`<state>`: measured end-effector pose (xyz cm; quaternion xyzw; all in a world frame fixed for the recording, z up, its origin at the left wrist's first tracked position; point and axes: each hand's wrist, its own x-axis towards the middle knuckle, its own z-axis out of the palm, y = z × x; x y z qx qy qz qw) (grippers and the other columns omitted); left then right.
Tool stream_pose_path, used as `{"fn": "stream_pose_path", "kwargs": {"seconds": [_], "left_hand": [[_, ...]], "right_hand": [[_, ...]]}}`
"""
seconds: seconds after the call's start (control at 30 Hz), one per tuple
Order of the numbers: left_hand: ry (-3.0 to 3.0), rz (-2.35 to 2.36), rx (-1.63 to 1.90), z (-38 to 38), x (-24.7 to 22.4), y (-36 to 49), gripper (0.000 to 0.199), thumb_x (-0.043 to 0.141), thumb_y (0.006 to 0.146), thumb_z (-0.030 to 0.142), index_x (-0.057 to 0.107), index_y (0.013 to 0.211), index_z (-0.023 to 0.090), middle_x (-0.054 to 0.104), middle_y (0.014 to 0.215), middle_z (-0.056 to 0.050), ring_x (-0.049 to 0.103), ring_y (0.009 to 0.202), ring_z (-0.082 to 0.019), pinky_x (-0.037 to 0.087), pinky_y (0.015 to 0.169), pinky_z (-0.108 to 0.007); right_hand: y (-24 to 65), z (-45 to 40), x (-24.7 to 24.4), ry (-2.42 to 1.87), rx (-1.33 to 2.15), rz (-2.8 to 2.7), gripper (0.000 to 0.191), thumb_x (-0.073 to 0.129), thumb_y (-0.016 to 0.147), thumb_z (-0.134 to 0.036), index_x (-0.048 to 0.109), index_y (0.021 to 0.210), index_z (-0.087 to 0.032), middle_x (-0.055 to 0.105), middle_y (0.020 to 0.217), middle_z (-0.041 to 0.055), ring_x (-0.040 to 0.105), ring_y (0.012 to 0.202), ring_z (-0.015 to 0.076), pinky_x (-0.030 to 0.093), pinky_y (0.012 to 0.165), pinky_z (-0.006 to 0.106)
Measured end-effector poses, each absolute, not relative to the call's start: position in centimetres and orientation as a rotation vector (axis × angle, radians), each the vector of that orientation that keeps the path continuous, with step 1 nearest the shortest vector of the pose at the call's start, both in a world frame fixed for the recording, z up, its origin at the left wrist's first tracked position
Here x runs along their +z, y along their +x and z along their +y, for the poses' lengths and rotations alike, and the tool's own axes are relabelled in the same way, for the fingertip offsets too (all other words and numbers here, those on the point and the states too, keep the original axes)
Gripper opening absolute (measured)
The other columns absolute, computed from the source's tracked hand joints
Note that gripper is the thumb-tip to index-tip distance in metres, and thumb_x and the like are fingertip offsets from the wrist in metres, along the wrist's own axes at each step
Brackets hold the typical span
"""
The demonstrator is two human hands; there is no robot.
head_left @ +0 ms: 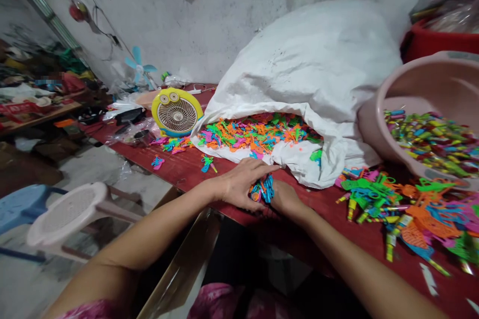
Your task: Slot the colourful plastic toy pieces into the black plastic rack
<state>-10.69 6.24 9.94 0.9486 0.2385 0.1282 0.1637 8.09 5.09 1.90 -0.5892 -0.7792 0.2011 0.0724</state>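
Between my two hands, at the table's front edge, is a small bunch of colored plastic pieces [266, 189], mostly blue with some orange. My left hand [239, 183] curves round the bunch from the left, its fingers over the top and its thumb below. My right hand [286, 199] grips the bunch from the right; its fingers are mostly hidden. Just behind them, a large white sack [314, 55] lies on its side, its mouth spilling many loose plastic pieces [250, 134] in orange, green, pink and blue.
On the right of the red table [322, 214] lies a pile of plastic toys with striped tubes [415, 214]. A pink basin [377, 109] holds many bright tubes. At the left are a yellow fan [177, 112] and stools [71, 209]. An open carton [183, 264] stands below the table edge.
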Motion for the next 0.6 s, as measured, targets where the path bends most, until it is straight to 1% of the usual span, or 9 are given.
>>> {"fn": "stream_pose_path", "kwargs": {"seconds": [0.07, 0.1, 0.17, 0.23, 0.3, 0.33, 0.4, 0.5, 0.6], "left_hand": [[2.717, 0.675, 0.383, 6.1, 10.2, -10.6, 0.101, 0.076, 0.069, 0.064, 0.033, 0.152, 0.027, 0.043, 0.149, -0.015, 0.041, 0.135, -0.036, 0.031, 0.113, -0.05], [2.715, 0.666, 0.383, 6.1, 10.3, -10.6, 0.099, 0.076, 0.068, 0.065, 0.036, 0.151, 0.027, 0.044, 0.149, -0.014, 0.041, 0.135, -0.035, 0.028, 0.115, -0.051], [2.686, 0.65, 0.375, 6.0, 10.5, -10.5, 0.091, 0.074, 0.07, 0.065, 0.042, 0.146, 0.027, 0.054, 0.14, -0.012, 0.048, 0.129, -0.033, 0.025, 0.116, -0.051], [2.659, 0.63, 0.371, 6.2, 10.6, -10.4, 0.079, 0.072, 0.074, 0.059, 0.047, 0.141, 0.027, 0.062, 0.13, -0.009, 0.055, 0.121, -0.03, 0.028, 0.114, -0.05], [2.661, 0.623, 0.358, 6.4, 10.5, -10.5, 0.07, 0.071, 0.076, 0.049, 0.05, 0.139, 0.028, 0.065, 0.125, -0.007, 0.057, 0.116, -0.028, 0.031, 0.112, -0.049], [2.669, 0.625, 0.346, 6.5, 10.4, -10.6, 0.069, 0.069, 0.075, 0.044, 0.049, 0.139, 0.028, 0.065, 0.125, -0.007, 0.058, 0.116, -0.027, 0.031, 0.112, -0.049], [2.69, 0.653, 0.312, 6.6, 10.4, -10.8, 0.074, 0.068, 0.073, 0.036, 0.044, 0.143, 0.031, 0.062, 0.13, -0.005, 0.057, 0.118, -0.027, 0.027, 0.115, -0.052], [2.767, 0.744, 0.224, 6.2, 10.8, -11.0, 0.085, 0.067, 0.071, 0.031, 0.033, 0.15, 0.034, 0.054, 0.144, -0.005, 0.046, 0.135, -0.03, 0.013, 0.121, -0.058], [2.901, 0.894, 0.131, 5.0, 11.4, -10.9, 0.087, 0.068, 0.074, 0.037, 0.03, 0.152, 0.034, 0.041, 0.156, -0.006, 0.03, 0.147, -0.035, 0.002, 0.121, -0.064]], "right_hand": [[7.7, 4.9, 2.5, -1.801, 0.603, -2.347, 0.028, 0.049, 0.09, -0.023, 0.073, 0.102, -0.014, 0.074, 0.104, 0.015, 0.069, 0.098, 0.029, 0.045, 0.073, 0.031], [7.6, 4.7, 2.8, -1.814, 0.601, -2.349, 0.028, 0.049, 0.09, -0.022, 0.073, 0.103, -0.015, 0.074, 0.106, 0.0151, 0.069, 0.1, 0.0289, 0.046, 0.075, 0.03], [7.2, 4.4, 3.1, -1.841, 0.599, -2.345, 0.028, 0.05, 0.089, -0.02, 0.073, 0.104, -0.014, 0.074, 0.105, 0.0161, 0.069, 0.099, 0.0286, 0.046, 0.075, 0.03], [6.9, 4.0, 3.2, -1.854, 0.594, -2.333, 0.027, 0.051, 0.089, -0.019, 0.073, 0.103, -0.013, 0.074, 0.102, 0.0171, 0.07, 0.096, 0.0284, 0.045, 0.074, 0.03], [6.9, 3.7, 3.0, -1.846, 0.585, -2.309, 0.027, 0.051, 0.089, -0.018, 0.072, 0.105, -0.011, 0.074, 0.102, 0.0183, 0.07, 0.095, 0.0284, 0.045, 0.073, 0.03], [7.0, 3.5, 2.9, -1.828, 0.582, -2.296, 0.028, 0.051, 0.089, -0.018, 0.071, 0.107, -0.011, 0.073, 0.104, 0.0183, 0.069, 0.096, 0.0281, 0.044, 0.073, 0.03], [7.5, 3.5, 2.5, -1.768, 0.588, -2.276, 0.028, 0.052, 0.088, -0.016, 0.07, 0.109, -0.012, 0.072, 0.109, 0.0165, 0.068, 0.096, 0.0258, 0.043, 0.074, 0.029], [8.5, 3.7, 1.9, -1.639, 0.627, -2.255, 0.02, 0.057, 0.086, -0.016, 0.071, 0.099, -0.016, 0.072, 0.104, 0.0101, 0.066, 0.092, 0.0197, 0.041, 0.074, 0.025], [9.0, 4.0, 1.3, -1.547, 0.655, -2.205, 0.016, 0.055, 0.086, -0.014, 0.071, 0.087, -0.016, 0.072, 0.094, 0.0064, 0.063, 0.085, 0.0161, 0.039, 0.072, 0.023]]}}
